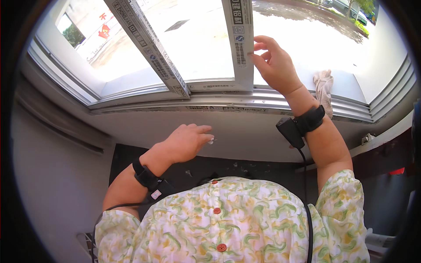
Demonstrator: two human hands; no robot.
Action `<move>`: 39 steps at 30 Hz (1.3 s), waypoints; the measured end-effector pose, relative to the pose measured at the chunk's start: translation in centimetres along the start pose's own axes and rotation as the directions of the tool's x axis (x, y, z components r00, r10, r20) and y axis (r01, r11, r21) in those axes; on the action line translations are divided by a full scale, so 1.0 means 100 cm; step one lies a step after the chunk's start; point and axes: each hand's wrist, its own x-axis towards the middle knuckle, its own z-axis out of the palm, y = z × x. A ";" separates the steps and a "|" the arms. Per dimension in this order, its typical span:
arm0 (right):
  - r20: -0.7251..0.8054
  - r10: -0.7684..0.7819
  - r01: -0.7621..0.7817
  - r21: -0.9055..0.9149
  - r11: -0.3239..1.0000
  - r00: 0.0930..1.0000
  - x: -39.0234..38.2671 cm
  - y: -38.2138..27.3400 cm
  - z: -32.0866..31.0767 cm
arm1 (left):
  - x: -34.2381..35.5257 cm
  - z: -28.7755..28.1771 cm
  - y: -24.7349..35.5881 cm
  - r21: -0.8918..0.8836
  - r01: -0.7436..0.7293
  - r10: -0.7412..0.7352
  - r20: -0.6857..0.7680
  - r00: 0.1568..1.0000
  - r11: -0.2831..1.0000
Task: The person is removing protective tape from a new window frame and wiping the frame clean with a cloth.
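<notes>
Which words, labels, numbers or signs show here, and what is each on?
Printing located, wording not copied:
Right window frame: dark characters and symbols, large and small.
Its bottom rail: small print, too small to read.
Left window frame: similar dark print.
Lower track: tiny print, mostly unreadable.
Pale surface outside: red characters, smaller marks blurred.
Left wristband sticker: too small to read.

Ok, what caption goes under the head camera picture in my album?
Right hand at the window frame, left hand holding a white scrap, cloth at right.
</notes>
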 end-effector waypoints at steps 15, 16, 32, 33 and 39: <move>0.040 0.010 -0.014 0.102 0.995 0.999 0.009 0.004 0.000 | 0.008 0.010 0.006 -0.101 0.128 -0.106 0.202 0.974 0.987; 0.050 0.001 -0.006 0.098 0.995 0.999 0.009 0.004 -0.002 | 0.006 0.010 0.003 -0.062 0.109 -0.088 0.278 0.957 0.992; 0.114 -0.001 -0.009 0.089 0.996 0.994 0.011 0.002 0.007 | 0.096 -0.037 -0.007 -0.219 0.356 -0.377 -0.060 0.924 0.909; 0.111 -0.001 -0.009 0.093 0.996 0.994 0.011 0.002 0.008 | 0.102 -0.043 -0.006 -0.215 0.357 -0.376 -0.058 0.925 0.909; 0.133 -0.017 0.011 0.046 0.999 0.991 0.012 0.013 0.005 | 0.115 -0.047 0.011 -0.200 0.401 -0.171 0.674 0.718 0.894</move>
